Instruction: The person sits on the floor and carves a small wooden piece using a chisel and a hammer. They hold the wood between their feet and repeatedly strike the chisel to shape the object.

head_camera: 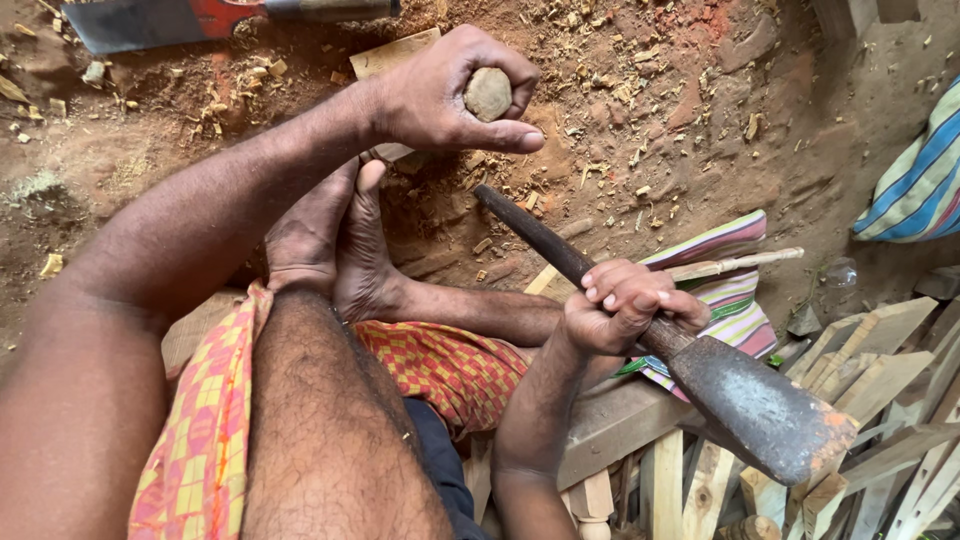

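So, using the hatchet [700,385] as the anchor: the right hand [625,305] has all its fingers wrapped tight around the dark handle just behind the rusty blade, wrist bent, blade pointing down toward the pile of cut wood strips [880,390] right under and beside it. Just behind that grip sits a striped cloth [730,300] with a pale carved stick [740,264] lying on it.

Up past the handle's far end, the left hand [455,95] is fisted around a round wooden piece [488,93], its end poking out between thumb and fingers, arm stretched across the bare feet [335,245].

Progress-wise, I'd say well underway: wood chips [600,80] cover the dirt beyond the handle. The blade isn't touching the piece right now. Farthest off, 1 saw-like tool [150,20] lies on the ground.
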